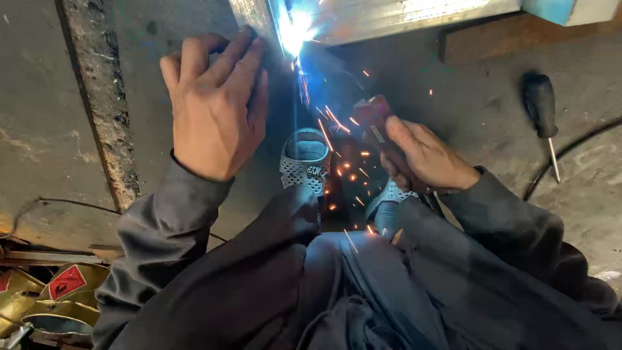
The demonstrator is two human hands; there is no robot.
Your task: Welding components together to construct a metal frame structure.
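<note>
- Left hand: laid flat, fingers together and slightly bent, pressing on the grey metal plate at far left; it grips nothing.
- Right hand: closed round the dark red welding holder, right of centre.
- Bright arc: at the far metal bar, shedding sparks.
- Screwdriver: on the floor, far right.

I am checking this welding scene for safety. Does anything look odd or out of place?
Yes. Both hands are bare: the left hand presses the metal bar right beside the bright arc. Sparks fall onto perforated open shoes. A screwdriver lies loose on the floor.
</note>
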